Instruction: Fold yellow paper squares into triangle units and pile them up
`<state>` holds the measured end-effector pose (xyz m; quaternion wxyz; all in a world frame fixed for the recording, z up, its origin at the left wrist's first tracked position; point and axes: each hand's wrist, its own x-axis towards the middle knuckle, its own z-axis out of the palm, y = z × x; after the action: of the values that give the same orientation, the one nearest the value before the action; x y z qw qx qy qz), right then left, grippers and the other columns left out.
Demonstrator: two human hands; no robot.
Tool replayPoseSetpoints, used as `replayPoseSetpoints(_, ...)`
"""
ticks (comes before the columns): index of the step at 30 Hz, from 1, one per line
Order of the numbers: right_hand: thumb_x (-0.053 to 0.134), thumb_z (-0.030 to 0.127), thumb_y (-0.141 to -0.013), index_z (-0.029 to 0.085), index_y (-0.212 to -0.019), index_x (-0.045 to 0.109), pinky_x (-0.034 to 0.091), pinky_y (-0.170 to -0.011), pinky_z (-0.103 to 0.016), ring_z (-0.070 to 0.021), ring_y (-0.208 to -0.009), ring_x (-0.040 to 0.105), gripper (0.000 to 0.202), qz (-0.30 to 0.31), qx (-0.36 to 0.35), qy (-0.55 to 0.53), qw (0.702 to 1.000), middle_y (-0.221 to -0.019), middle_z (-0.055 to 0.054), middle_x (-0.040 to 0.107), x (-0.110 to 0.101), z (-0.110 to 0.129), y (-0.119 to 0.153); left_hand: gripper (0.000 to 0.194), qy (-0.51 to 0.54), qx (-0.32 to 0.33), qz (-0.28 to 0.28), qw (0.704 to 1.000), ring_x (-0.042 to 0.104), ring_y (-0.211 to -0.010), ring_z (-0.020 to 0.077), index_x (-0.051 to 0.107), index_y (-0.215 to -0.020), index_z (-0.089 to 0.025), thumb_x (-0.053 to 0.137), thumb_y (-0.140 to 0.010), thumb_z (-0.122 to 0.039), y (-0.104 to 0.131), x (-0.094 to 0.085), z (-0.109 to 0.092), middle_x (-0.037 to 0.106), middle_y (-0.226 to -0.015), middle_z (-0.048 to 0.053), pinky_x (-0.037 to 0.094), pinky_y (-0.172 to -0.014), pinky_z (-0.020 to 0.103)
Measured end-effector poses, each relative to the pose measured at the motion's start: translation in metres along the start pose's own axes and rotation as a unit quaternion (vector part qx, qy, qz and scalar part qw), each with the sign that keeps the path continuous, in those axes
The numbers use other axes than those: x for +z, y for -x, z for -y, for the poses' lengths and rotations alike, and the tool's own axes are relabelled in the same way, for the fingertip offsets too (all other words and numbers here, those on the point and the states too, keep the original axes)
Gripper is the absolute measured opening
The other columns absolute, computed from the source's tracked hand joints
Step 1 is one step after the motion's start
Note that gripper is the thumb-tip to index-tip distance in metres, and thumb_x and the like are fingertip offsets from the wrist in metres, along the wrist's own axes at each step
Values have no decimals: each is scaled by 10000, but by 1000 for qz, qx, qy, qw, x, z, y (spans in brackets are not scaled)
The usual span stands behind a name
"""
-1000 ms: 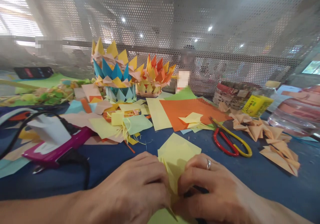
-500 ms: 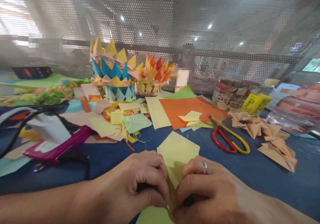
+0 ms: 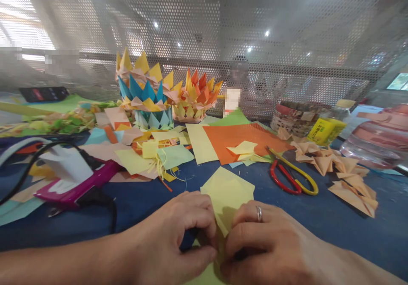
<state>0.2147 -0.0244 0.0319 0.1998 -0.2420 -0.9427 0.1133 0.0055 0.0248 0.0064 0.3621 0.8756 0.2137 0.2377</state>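
Note:
Pale yellow paper lies on the table directly in front of me, one corner pointing away. Between my hands, part of the paper is bent up, though the fingers hide most of that part. My left hand has its curled fingers and thumb at the paper's left side, with a gap behind the fingertips. From the right, my right hand, wearing a ring, pinches the paper with bent fingers. The fingertips of both hands nearly meet. Scissors with one red and one yellow handle rest beyond my right hand.
At left lies a purple glue gun with a black cord. Paper scraps and pointed paper crowns stand behind. An orange sheet, folded peach pieces, a yellow-labelled bottle and a pink-topped jug occupy the back and right.
My left thumb has moved down and away from the left fingers, widening the gap between them. My right hand has stayed almost still at the paper.

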Motion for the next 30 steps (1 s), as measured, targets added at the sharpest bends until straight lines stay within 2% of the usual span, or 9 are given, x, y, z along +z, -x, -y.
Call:
replayPoseSetpoints(4, 462, 120, -916, 178, -924, 677, 448, -827, -251, -150, -886, 582, 223, 10, 13, -4, 1000, -915, -24, 717, -5, 7, 1, 184, -2, -17, 4, 1000, 525, -761, 98, 521, -683, -174, 557, -698, 5, 2, 2, 1, 552, -740, -52, 358, -726, 232)
replayPoseSetpoints(11, 459, 95, -898, 176, -888, 661, 463, -803, -240, -140, -867, 592, 218, 7, 11, -15, 1000, -921, -28, 713, -4, 1, 1, 180, -15, 9, -1, 1000, 514, -752, 95, 515, -697, -177, 553, -713, -1, 0, 2, 2, 543, -735, -51, 357, -707, 220)
replayPoseSetpoints(13, 450, 84, -900, 165, -897, 654, 459, -773, -238, -138, -826, 590, 220, -13, 3, -4, 1000, -890, -33, 708, -1, -3, 2, 196, -12, 7, 4, 1000, 514, -755, 94, 516, -695, -176, 543, -703, 18, -2, 0, 0, 544, -737, -50, 364, -712, 213)
replayPoseSetpoints(14, 442, 102, -914, 158, -923, 651, 459, -737, -232, -134, -786, 585, 217, -21, -37, -6, 999, -863, -34, 702, 1, -5, 2, 203, -13, 7, 6, 1000, 515, -755, 93, 516, -692, -175, 537, -697, 27, -2, 0, 0, 545, -734, -49, 367, -713, 210)
replayPoseSetpoints(16, 417, 153, -954, 150, -987, 648, 451, -688, -238, -139, -760, 576, 234, -47, -59, 8, 997, -860, -40, 693, 5, -10, 2, 202, -16, 1, 12, 1000, 521, -765, 98, 520, -691, -173, 538, -695, 28, -2, -1, -1, 551, -736, -43, 373, -721, 212)
replayPoseSetpoints(20, 428, 115, -974, 173, -929, 681, 406, -602, -215, -106, -718, 563, 263, -98, -73, 39, 992, -801, -2, 678, 15, -12, 1, 159, -15, -3, 11, 1000, 534, -790, 113, 536, -701, -171, 564, -720, -17, 0, 0, -1, 566, -759, -33, 381, -741, 230)
replayPoseSetpoints(25, 469, 135, -968, 174, -883, 677, 407, -593, -209, -96, -724, 557, 227, -77, -75, 47, 993, -816, 6, 678, 20, -14, 2, 183, -9, -65, 24, 998, 540, -787, 107, 562, -723, -180, 561, -697, 2, -1, -1, -5, 582, -769, -52, 391, -746, 225)
replayPoseSetpoints(30, 561, 159, -933, 166, -918, 665, 419, -622, -207, -91, -749, 562, 106, -58, -83, 71, 992, -848, 19, 686, 21, -17, 3, 77, 29, -132, 18, 991, 568, -766, 129, 609, -805, -179, 632, -762, -119, -1, -2, -8, 617, -812, -25, 432, -703, 240)
